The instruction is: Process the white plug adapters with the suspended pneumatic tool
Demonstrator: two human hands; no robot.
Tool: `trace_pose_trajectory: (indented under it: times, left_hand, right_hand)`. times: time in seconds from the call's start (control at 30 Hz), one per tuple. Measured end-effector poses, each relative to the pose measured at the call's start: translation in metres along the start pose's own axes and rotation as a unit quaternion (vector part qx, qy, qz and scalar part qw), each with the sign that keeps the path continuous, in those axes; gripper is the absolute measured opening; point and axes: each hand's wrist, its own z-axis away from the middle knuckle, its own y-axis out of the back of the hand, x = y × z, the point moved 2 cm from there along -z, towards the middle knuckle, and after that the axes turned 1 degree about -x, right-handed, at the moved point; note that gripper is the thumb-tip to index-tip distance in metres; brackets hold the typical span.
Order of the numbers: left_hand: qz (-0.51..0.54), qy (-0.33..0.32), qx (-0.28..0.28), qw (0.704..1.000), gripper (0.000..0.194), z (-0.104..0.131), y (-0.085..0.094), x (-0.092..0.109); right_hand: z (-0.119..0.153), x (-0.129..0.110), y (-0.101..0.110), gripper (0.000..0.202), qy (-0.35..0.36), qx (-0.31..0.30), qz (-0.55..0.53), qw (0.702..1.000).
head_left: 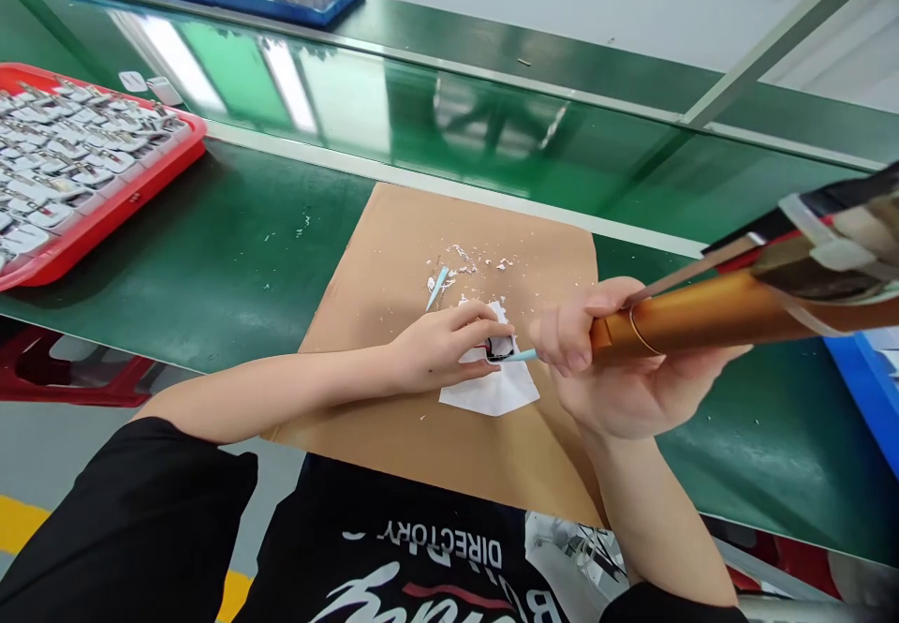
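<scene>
My left hand [449, 347] is closed around the sides of a small white housing [501, 346] with dark parts and a red wire inside. The housing rests on a piece of white paper [492, 398] on a cardboard sheet [393, 258]. In my right hand [611, 370] is a gold-coloured, tube-shaped dispensing gun [695, 316] with a thin lever along its top. Its light-blue tapered nozzle [522, 356] points left and meets the near right edge of the housing. Fingers cover part of the housing.
White scraps [460, 262] and a loose light-blue nozzle [436, 288] lie on the cardboard. At left stands a red tray [169, 169] of white parts. Blue trays [330, 12] of metal pieces sit behind the green panel. A blue bin [861, 398] is at right.
</scene>
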Motion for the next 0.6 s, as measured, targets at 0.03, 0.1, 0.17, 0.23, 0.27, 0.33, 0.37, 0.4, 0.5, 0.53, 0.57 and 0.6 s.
trace_pose_trajectory:
  times: [0.03, 0.1, 0.17, 0.23, 0.27, 0.33, 0.37, 0.4, 0.5, 0.53, 0.57, 0.6]
  left_hand:
    - [0.001, -0.001, 0.004, 1.0, 0.028, 0.0001, -0.0002, 0.0006]
    - [0.014, 0.006, 0.014, 1.0, 0.028, 0.0, -0.0001, 0.002]
    - [0.035, 0.022, 0.024, 0.999, 0.03, -0.0005, 0.0005, 0.0036]
    - [0.06, 0.039, 0.028, 0.997, 0.031, -0.0011, 0.0009, 0.0051]
    - [0.075, 0.048, 0.029, 0.996, 0.031, -0.0014, 0.0009, 0.0056]
    - [0.102, 0.064, 0.029, 0.992, 0.031, -0.0016, 0.0004, 0.0061]
    - [0.113, 0.072, 0.028, 0.991, 0.03, -0.0016, 0.0, 0.0062]
    - [0.121, 0.079, 0.027, 0.989, 0.029, -0.0015, -0.0006, 0.0061]
    - [0.133, 0.09, 0.023, 0.987, 0.03, -0.0011, -0.0024, 0.0056]
    - [0.135, 0.091, 0.023, 0.986, 0.03, -0.0011, -0.0028, 0.0054]
    - [0.136, 0.091, 0.025, 0.986, 0.03, -0.001, -0.0031, 0.0053]
    - [0.137, 0.09, 0.027, 0.986, 0.031, -0.0011, -0.0033, 0.0052]
  right_hand:
    - [0.0002, 0.0001, 0.0, 0.05, 0.0, -0.001, 0.0, 1.0]
    - [0.0005, 0.0006, -0.0001, 0.05, -0.009, 0.0, 0.002, 1.0]
    - [0.0008, 0.0011, -0.0004, 0.049, -0.022, 0.004, 0.002, 1.0]
    - [0.0009, 0.0012, -0.0011, 0.048, -0.023, 0.006, -0.005, 1.0]
    - [0.001, 0.0011, -0.0017, 0.047, -0.02, 0.004, -0.009, 1.0]
    - [0.001, 0.001, -0.0026, 0.046, -0.015, 0.001, -0.016, 1.0]
    - [0.001, 0.0011, -0.0028, 0.046, -0.014, 0.002, -0.018, 1.0]
    - [0.0011, 0.0012, -0.0028, 0.045, -0.015, 0.006, -0.018, 1.0]
    - [0.0016, 0.0017, -0.0023, 0.042, -0.015, 0.02, -0.015, 1.0]
    - [0.0017, 0.0019, -0.0022, 0.042, -0.017, 0.023, -0.015, 0.999]
    - [0.0019, 0.0021, -0.0022, 0.041, -0.018, 0.024, -0.016, 0.999]
    - [0.002, 0.0023, -0.0022, 0.041, -0.02, 0.024, -0.018, 0.999]
